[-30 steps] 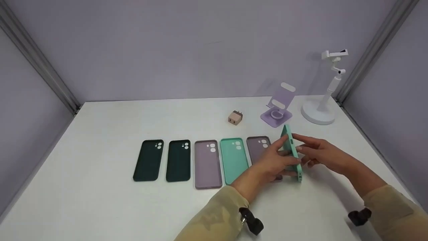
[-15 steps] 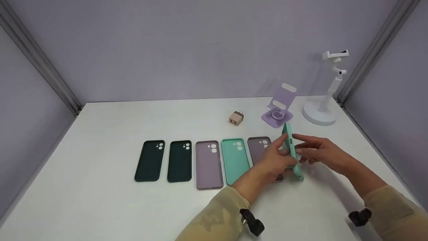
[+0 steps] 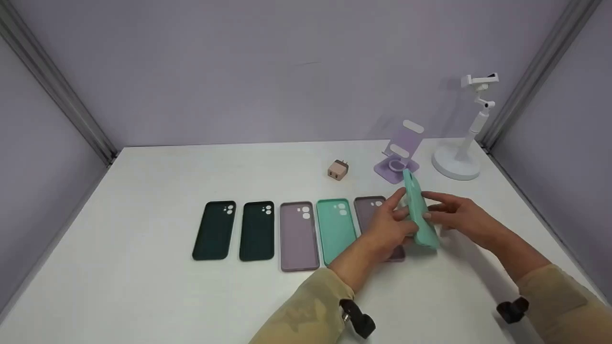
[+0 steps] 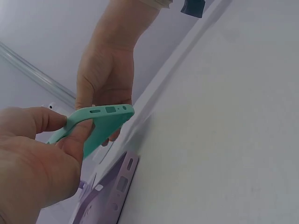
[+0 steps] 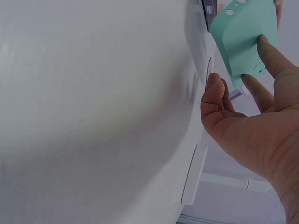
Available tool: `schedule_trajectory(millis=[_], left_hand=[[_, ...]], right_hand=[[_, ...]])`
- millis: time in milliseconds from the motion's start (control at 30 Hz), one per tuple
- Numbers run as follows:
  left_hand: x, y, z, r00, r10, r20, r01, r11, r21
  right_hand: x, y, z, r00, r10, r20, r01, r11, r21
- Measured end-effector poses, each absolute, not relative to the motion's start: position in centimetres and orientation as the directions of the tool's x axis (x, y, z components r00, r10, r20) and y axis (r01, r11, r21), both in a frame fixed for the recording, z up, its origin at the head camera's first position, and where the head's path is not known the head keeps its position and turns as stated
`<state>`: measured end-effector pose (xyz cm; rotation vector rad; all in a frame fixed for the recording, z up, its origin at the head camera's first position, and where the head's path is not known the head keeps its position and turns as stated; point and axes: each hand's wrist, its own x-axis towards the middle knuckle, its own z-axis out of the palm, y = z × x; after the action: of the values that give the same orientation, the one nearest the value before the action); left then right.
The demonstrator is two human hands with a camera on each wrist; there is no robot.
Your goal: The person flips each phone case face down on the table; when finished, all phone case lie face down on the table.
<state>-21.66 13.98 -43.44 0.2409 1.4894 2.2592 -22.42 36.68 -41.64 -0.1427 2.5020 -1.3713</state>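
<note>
While the left hand (image 3: 385, 231) pinches the held mint phone case (image 3: 420, 215) between thumb and fingers, the right hand (image 3: 461, 217) meets it from the right, thumb and forefinger spread and touching its back, other fingers loosely bent. The held mint phone case stands on its long edge, slightly tilted, raised off the white counter (image 3: 143, 296) at the right end of a row of cases; the left wrist view shows cutouts along its end rim.

That row lies flat, from left to right: a first dark green case (image 3: 213, 230), a second dark green case (image 3: 256, 230), a light mauve case (image 3: 299, 236), a flat mint case (image 3: 335, 229) and a darker mauve case (image 3: 368, 210), partly hidden by the left hand. Neighbouring cases lie close but apart.

Farther back, a pink-and-brown charger plug (image 3: 338, 170) sits left of a purple phone stand (image 3: 405, 139). To that stand's right, near the far right corner, rises a white phone holder (image 3: 456, 165) on a round base.
</note>
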Motion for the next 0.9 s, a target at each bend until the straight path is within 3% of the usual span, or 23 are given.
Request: schedule_trajectory(millis=[200, 300, 900], left_hand=[[-21.8, 13.6, -43.7, -0.891, 0.447, -0.073, -0.247, -0.345, 0.906], [-21.9, 13.4, -43.7, -0.897, 0.435, -0.08, -0.24, -0.326, 0.914], [-22.9, 13.0, -44.2, -0.943, 0.323, -0.082, -0.08, 0.018, 0.997]], right_hand=[[-22.4, 37.1, -41.9, -0.95, -0.232, -0.208, 0.084, 0.451, -0.888], [-22.3, 37.2, -41.9, -0.956, -0.218, -0.194, 0.072, 0.467, -0.881], [-22.5, 38.1, -41.2, -0.968, -0.156, -0.195, 0.069, 0.584, -0.809]])
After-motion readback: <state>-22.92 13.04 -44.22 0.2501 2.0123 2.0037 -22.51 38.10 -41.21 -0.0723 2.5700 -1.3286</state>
